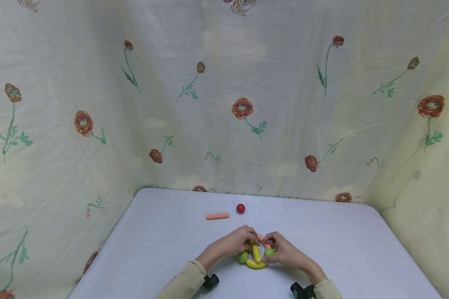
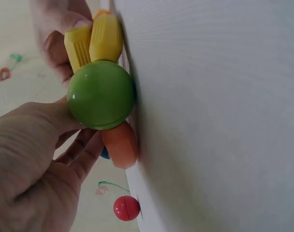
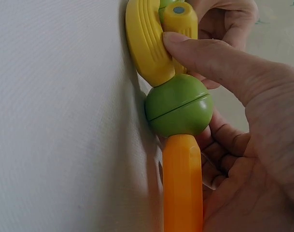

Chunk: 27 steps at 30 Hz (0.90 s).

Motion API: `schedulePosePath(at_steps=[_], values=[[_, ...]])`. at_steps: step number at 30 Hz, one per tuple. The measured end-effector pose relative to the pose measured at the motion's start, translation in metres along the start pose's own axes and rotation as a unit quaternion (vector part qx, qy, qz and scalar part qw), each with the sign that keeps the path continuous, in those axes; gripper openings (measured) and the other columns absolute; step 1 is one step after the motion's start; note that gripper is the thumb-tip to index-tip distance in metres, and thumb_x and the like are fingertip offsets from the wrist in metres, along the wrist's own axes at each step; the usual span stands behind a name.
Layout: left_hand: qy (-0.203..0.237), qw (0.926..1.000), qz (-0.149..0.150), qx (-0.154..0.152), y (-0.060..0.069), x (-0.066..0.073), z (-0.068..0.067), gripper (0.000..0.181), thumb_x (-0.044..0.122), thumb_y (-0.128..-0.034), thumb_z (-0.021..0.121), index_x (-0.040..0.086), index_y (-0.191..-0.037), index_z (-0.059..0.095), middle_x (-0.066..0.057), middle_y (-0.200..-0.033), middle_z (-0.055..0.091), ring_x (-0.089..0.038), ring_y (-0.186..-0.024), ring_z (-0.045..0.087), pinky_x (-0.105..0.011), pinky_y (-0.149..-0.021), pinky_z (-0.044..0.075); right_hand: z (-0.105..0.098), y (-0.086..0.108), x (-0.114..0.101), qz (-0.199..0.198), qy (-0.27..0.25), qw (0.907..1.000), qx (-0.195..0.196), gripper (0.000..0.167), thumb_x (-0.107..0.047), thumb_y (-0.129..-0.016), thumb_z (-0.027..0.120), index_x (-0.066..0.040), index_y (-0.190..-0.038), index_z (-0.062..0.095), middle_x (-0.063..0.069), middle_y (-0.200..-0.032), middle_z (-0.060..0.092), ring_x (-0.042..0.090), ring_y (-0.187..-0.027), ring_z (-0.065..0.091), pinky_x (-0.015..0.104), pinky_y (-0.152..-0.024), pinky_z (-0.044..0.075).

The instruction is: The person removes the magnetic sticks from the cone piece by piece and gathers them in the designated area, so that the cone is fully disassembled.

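Observation:
My left hand (image 1: pixel 241 241) bends over the far end of a straight yellow rod (image 1: pixel 256 252) and grips it there. A green ball (image 2: pixel 101 94) sits beside its thumb, with an orange rod (image 2: pixel 120 145) against the ball. My right hand (image 1: pixel 286 252) curls about a second green ball (image 3: pixel 179 106), its thumb lying along the yellow pieces and its fingers behind the ball. Between the two balls, a curved yellow piece (image 1: pixel 255 264) lies on the table, the straight rod leaning on it. A bright orange rod (image 3: pixel 182 183) meets the right ball. Fingers partly hide the far pieces.
Farther back on the white table (image 1: pixel 164 232) lie a salmon-coloured rod (image 1: pixel 217 216) and a red ball (image 1: pixel 240 208). A flowered curtain (image 1: pixel 217 124) hangs round the table's back and sides. Dark wrist cameras (image 1: pixel 211 281) are strapped below both hands.

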State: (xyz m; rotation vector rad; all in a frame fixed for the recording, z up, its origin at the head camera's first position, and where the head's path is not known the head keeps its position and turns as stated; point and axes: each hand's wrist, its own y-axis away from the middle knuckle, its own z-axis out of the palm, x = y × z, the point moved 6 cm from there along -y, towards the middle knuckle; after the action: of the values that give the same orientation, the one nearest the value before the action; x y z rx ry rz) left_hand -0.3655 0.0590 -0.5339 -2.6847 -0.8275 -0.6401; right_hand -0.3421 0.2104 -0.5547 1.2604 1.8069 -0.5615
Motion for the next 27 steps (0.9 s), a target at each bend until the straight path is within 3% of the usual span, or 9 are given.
schedulePosePath(at_steps=[10, 20, 27], values=[[0.028, 0.9995, 0.006, 0.016, 0.005, -0.005, -0.002, 0.027, 0.016, -0.0862, 0.071, 0.019, -0.113, 0.071, 0.008, -0.123, 0.064, -0.005, -0.114, 0.053, -0.024, -0.098, 0.043, -0.001, 0.0, 0.001, 0.006, 0.005, 0.9999, 0.01, 0.066, -0.024, -0.074, 0.084, 0.0, -0.123, 0.047, 0.01, -0.114, 0.052, 0.021, -0.102, 0.048, 0.026, -0.082, 0.043], [0.066, 0.9975, -0.011, 0.021, 0.007, -0.008, 0.001, 0.025, 0.016, -0.087, 0.071, 0.019, -0.112, 0.072, 0.01, -0.12, 0.065, -0.001, -0.109, 0.054, -0.023, -0.095, 0.045, 0.0, 0.0, 0.0, 0.001, 0.001, 1.0, 0.005, 0.066, -0.022, -0.074, 0.084, 0.002, -0.123, 0.047, 0.011, -0.115, 0.053, 0.021, -0.102, 0.048, 0.027, -0.081, 0.043], [0.096, 0.9936, -0.018, 0.056, 0.014, -0.008, -0.012, 0.024, 0.015, -0.0869, 0.071, 0.017, -0.111, 0.072, 0.012, -0.11, 0.067, 0.002, -0.102, 0.057, -0.023, -0.091, 0.048, -0.001, 0.0, -0.001, 0.016, -0.008, 0.9998, 0.007, 0.066, -0.02, -0.073, 0.084, 0.001, -0.123, 0.047, 0.012, -0.115, 0.052, 0.022, -0.098, 0.047, 0.027, -0.078, 0.042]])
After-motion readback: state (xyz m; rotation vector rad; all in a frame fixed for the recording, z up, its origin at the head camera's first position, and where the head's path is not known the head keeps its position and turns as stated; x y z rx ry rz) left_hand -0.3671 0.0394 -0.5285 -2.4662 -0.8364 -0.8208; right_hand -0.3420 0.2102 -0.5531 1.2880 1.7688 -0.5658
